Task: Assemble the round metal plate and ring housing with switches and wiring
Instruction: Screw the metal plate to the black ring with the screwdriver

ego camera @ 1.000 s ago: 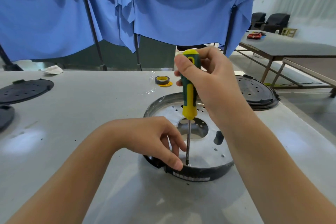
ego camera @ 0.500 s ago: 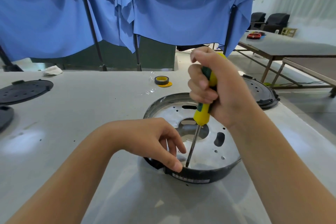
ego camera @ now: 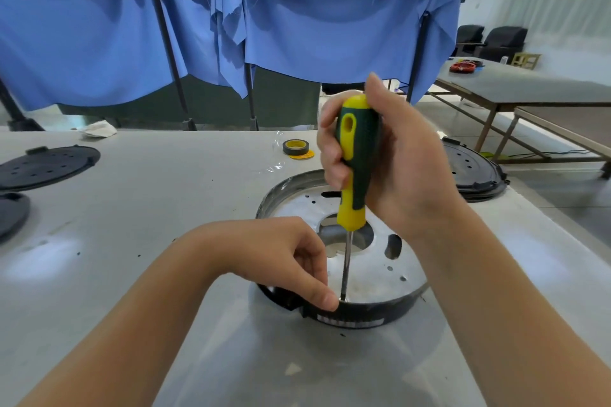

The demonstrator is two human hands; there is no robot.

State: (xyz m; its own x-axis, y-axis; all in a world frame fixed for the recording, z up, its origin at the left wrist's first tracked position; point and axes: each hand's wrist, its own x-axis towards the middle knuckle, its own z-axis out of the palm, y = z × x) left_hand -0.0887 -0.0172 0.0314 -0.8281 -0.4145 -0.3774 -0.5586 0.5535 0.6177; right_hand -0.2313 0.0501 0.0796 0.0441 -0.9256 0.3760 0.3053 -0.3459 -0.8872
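1. While the right hand (ego camera: 390, 158) grips the screwdriver (ego camera: 355, 162) upright, its tip sits at the plate's (ego camera: 373, 271) near edge, just inside the ring (ego camera: 360, 312);
2. left hand (ego camera: 281, 254) has fingers curled, pinching right by the tip; can't tell what's in them;
3. plate and ring lie on the tabletop (ego camera: 148, 208); tape roll (ego camera: 295, 147) well behind.

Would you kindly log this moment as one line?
right hand grips yellow-green screwdriver | tip at round metal plate rim | left hand steadies
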